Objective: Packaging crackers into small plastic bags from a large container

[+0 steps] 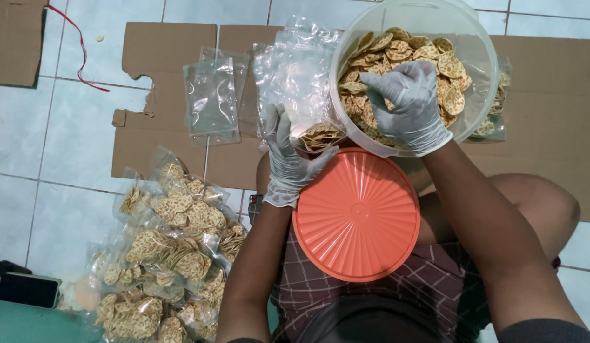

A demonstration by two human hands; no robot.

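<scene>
Reaching into the clear plastic tub point(479, 38), the right hand point(409, 105) in its pale glove lies on the round speckled crackers point(450, 67) with the fingers curled down among them; they seem to be closing on a few pieces, but I cannot tell for sure how many are really grasped. The left hand point(288, 159), gloved as well, is clenched around a small clear bag point(314, 130) just beside the tub wall, and this bag already has some crackers in its bottom.

Several risks show here. The crackers look thin and brittle, so a too strong squeeze of the right hand could break them. The mouth of the small bag is narrow and soft; if the left hand lets it fold shut, pieces may fall on the orange lid point(357, 215) on the lap, or on the cardboard point(168, 47) on the floor. The tub is tilted toward the person and seems to rest against the legs, so a push from the wrist could tip it more and spill. The empty bags point(211, 98) on the cardboard are slippery. The pile of filled bags point(171, 254) lies near the left elbow and may be crushed by it.
</scene>
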